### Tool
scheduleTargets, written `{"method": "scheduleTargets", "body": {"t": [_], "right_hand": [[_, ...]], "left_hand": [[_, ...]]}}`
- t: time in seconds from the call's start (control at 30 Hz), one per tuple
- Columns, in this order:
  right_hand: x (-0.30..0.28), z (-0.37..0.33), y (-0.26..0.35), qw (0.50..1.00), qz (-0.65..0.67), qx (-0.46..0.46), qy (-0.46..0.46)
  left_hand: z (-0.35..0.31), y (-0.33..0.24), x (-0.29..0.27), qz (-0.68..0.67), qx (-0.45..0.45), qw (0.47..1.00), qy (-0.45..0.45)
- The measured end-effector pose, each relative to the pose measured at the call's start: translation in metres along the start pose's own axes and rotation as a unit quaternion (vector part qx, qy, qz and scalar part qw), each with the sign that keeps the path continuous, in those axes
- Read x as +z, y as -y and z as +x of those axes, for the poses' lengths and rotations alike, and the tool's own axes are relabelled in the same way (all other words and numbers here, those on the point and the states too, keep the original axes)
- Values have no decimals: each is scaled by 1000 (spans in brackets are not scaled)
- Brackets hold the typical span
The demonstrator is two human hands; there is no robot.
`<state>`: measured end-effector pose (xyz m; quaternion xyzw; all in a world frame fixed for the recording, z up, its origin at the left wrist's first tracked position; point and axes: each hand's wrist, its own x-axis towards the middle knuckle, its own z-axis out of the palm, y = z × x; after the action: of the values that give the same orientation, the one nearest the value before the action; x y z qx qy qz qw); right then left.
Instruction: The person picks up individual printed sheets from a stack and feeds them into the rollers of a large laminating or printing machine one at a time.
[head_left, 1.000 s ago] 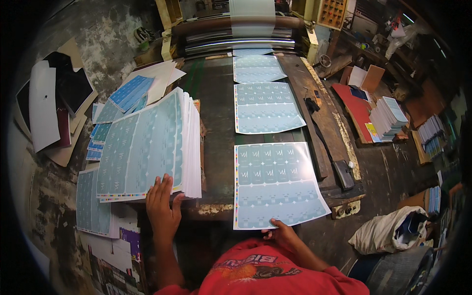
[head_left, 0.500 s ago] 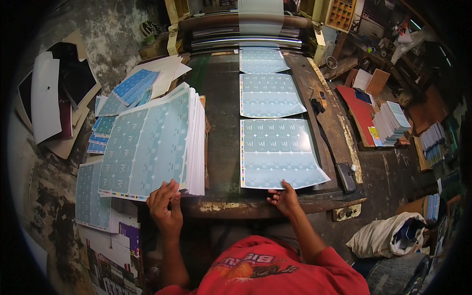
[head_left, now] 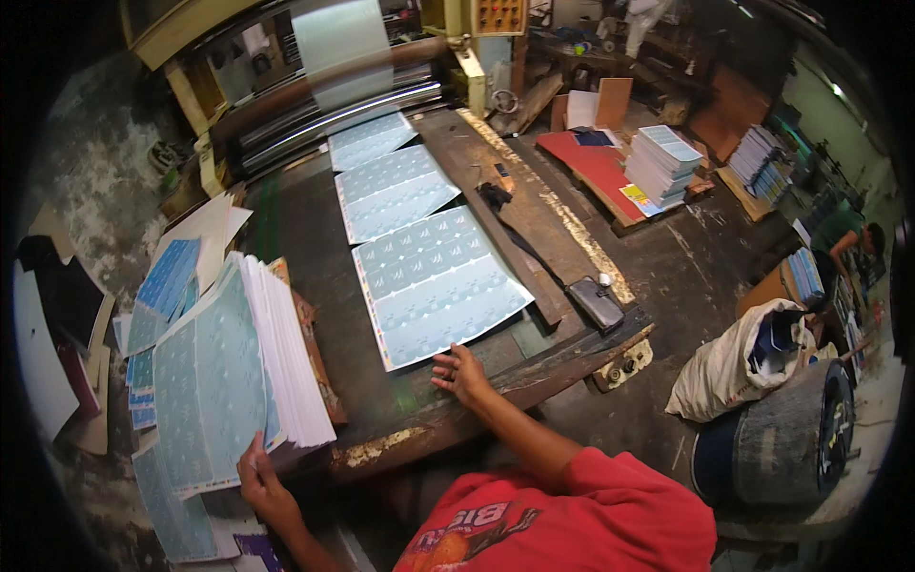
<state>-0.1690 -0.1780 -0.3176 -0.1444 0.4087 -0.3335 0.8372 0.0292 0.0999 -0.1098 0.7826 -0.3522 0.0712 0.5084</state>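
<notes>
Printed pale-blue sheets with rows of small panels lie in an overlapping line on the dark table. The nearest sheet [head_left: 443,281] has its near edge just beyond my right hand [head_left: 464,375], whose fingers are spread and hold nothing. At the left stands a tall, leaning stack of the same sheets [head_left: 286,353], its white edges fanned toward the table. My left hand [head_left: 264,481] is at the near corner of the stack, fingers closed on the edge of the top printed sheet [head_left: 214,381]. Part of its grip is hidden.
Metal rollers [head_left: 343,114] of a machine cross the table's far end, with a translucent film [head_left: 341,48] over them. A dark pouch [head_left: 596,303] lies near the right edge. On the floor are a stuffed white sack [head_left: 729,367] and a drum [head_left: 772,443]. Another person [head_left: 848,238] is far right.
The view has swung to the right, so the table appears slanted. My right hand has come off the sheet's near edge and its fingers have spread. My left hand stays at the stack's corner.
</notes>
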Motion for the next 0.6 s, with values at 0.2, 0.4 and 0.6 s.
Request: {"method": "scheduleTargets", "body": {"t": [0.2, 0.4, 0.6], "right_hand": [[32, -85, 39, 972, -60, 33, 223], [35, -150, 59, 937, -144, 65, 313], [-53, -117, 10, 974, -128, 120, 147]], "left_hand": [[-6, -51, 7, -25, 165, 981, 101], [-25, -82, 24, 43, 280, 896, 342], [-19, -58, 16, 79, 235, 945, 214]]}}
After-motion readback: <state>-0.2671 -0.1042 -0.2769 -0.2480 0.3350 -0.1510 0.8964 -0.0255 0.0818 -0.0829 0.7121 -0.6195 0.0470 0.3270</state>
